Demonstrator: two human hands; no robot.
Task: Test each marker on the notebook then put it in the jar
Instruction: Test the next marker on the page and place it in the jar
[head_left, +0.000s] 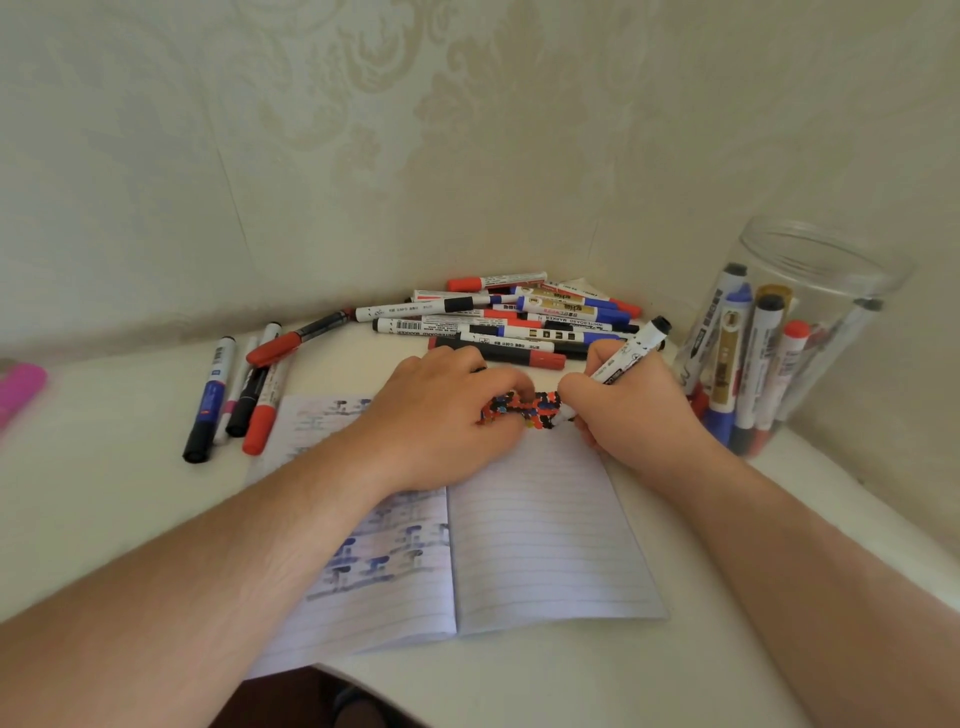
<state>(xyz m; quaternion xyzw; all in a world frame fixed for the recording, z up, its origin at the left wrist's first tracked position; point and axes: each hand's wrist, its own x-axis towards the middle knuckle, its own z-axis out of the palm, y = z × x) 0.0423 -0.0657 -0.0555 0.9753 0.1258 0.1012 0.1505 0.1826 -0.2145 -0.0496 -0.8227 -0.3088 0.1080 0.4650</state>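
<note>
While right hand (631, 410) grips white marker (631, 353), tip down on notebook (545, 530) top edge amid dense red, blue, black dots, left hand (441, 415) lies flat, fingers pressing page. Marker pile (509, 322) just beyond hands, against wall. Jar (795, 338) right, near table (104, 493) edge, markers standing inside. Loose markers (244, 389) left of notebook. Bare lined page toward near edge.
</note>
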